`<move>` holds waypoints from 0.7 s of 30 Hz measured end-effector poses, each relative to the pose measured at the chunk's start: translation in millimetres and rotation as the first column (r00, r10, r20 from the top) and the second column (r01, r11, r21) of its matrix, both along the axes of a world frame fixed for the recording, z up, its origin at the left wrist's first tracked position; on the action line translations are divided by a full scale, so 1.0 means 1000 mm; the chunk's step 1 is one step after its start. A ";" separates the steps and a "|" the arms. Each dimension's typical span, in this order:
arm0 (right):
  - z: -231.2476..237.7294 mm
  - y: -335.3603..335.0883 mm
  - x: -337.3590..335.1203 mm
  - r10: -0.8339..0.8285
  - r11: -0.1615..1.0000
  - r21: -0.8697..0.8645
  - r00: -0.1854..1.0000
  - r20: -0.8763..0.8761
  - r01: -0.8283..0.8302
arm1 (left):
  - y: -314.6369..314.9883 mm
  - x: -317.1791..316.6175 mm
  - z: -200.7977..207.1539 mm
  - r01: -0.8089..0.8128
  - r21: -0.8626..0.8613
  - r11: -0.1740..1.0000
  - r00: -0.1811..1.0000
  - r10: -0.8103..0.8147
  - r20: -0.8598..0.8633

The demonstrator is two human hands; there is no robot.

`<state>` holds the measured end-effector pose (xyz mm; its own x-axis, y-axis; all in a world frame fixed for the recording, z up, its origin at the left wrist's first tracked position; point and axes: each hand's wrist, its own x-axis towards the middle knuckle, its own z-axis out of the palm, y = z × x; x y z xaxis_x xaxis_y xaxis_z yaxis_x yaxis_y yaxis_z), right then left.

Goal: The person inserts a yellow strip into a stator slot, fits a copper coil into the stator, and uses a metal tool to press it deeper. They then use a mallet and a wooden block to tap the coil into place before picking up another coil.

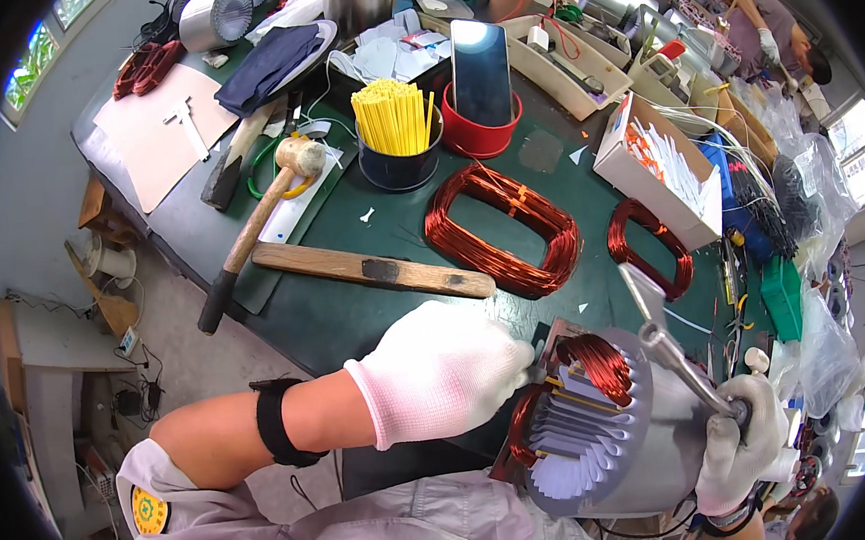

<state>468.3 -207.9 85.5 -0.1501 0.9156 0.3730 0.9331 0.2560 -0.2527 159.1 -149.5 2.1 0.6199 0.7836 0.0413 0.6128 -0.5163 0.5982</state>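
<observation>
A grey motor stator lies on its side in front of me, white insulation slips fanned in its slots. Copper winding fills some slots and loops out at the near end. My left hand, in a white glove, is closed beside the stator's open end; a small dark piece shows at its fingertips, too hidden to name. My gloved right hand, at the stator's far right side, is closed round the end of a metal rod tool with a flat, wide blade pointing up and away.
On the green table lie a large copper coil, a smaller coil, a wooden bar and a mallet. Behind stand a cup of yellow strips, a phone in a red holder and a white box. Another person works far right.
</observation>
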 end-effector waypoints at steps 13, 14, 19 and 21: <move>0.005 0.010 -0.013 0.120 0.984 0.127 0.992 0.035 -0.124 | -0.002 0.007 0.002 -0.017 -0.016 1.000 0.998 0.016 -0.067; 0.007 0.008 -0.013 0.095 0.991 0.092 0.995 0.029 -0.098 | -0.006 0.009 0.002 -0.013 0.068 0.998 0.995 0.020 -0.101; 0.005 0.006 -0.015 0.104 0.985 0.138 0.994 0.020 -0.106 | -0.020 0.013 -0.001 -0.053 0.198 0.979 0.994 0.070 -0.083; 0.004 0.006 -0.013 0.103 0.984 0.141 0.994 0.031 -0.106 | -0.017 0.014 -0.001 -0.042 0.178 0.983 0.990 0.066 -0.128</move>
<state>455.5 -201.6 89.6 -0.2525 0.8325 0.4931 0.9047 0.3839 -0.1848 173.0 -166.6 1.5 0.5859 0.8041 0.1005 0.7105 -0.5694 0.4135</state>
